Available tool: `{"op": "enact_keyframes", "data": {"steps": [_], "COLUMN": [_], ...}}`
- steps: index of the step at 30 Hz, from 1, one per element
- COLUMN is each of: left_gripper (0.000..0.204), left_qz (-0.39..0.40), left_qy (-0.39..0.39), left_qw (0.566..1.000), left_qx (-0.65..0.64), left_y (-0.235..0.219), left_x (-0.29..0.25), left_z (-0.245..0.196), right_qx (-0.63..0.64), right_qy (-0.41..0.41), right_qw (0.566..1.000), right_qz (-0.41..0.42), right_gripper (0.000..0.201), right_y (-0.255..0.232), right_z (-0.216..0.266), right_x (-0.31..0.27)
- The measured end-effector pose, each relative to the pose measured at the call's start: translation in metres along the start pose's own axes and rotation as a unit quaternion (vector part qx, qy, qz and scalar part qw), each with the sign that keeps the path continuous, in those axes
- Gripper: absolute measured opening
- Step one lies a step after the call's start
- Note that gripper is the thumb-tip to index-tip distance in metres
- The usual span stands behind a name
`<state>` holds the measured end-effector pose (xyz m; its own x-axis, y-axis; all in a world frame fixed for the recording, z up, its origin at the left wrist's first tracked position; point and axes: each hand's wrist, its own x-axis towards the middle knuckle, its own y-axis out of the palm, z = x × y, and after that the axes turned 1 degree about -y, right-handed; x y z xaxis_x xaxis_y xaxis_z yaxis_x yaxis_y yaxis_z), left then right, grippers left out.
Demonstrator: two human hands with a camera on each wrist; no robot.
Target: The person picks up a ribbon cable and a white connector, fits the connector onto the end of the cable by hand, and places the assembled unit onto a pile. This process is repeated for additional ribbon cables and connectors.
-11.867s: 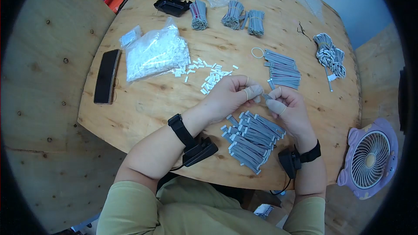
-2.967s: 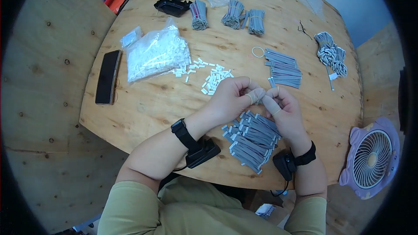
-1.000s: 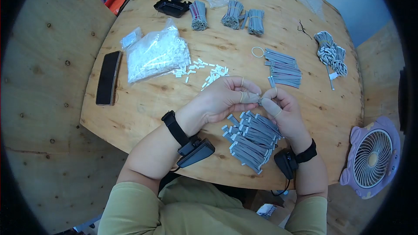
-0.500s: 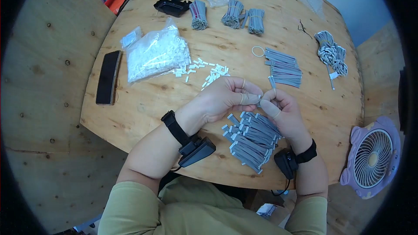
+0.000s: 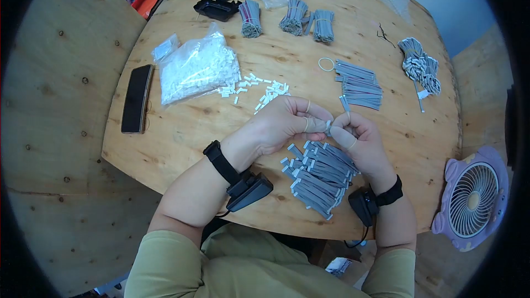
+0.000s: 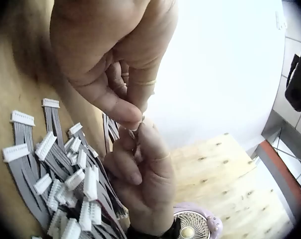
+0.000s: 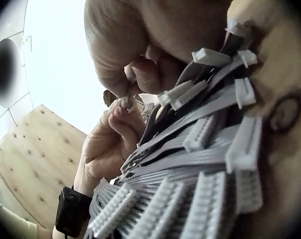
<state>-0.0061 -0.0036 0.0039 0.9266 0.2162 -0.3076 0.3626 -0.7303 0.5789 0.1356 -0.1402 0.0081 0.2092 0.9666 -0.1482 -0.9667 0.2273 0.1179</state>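
In the head view my left hand and right hand meet fingertip to fingertip over the table. Pale finger cots cover the thumbs and some fingers. The left thumb and finger pinch a small white connector. Opposite it, my right thumb and forefinger pinch the end of a grey ribbon cable, mostly hidden by the fingers. Just below the hands lies a pile of short grey ribbon cables with white connectors on their ends. Loose white connector housings lie beyond the left hand.
A clear bag of white housings and a phone lie at left. Bare grey cables are spread beyond the right hand. Tied cable bundles and a black tray stand farther back. A purple fan is at right.
A grey cable strip showed between the fingertips earlier; now a white connector shows there. Since three seconds ago the left wrist has turned and shifted slightly left. The right hand has barely moved lately.
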Motion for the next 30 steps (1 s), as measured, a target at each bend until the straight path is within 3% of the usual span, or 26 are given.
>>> {"op": "enact_keyframes", "data": {"steps": [30], "left_gripper": [0.018], "left_qz": [0.000], "left_qy": [0.001], "left_qw": [0.999], "left_qx": [0.053], "left_y": [0.0003], "left_x": [-0.0010], "left_z": [-0.0018], "right_qx": [-0.011], "right_qy": [0.020], "right_qw": [1.000], "right_qz": [-0.001], "right_gripper": [0.009], "right_y": [0.0006], "right_z": [0.0001], "right_x": [-0.0008]}}
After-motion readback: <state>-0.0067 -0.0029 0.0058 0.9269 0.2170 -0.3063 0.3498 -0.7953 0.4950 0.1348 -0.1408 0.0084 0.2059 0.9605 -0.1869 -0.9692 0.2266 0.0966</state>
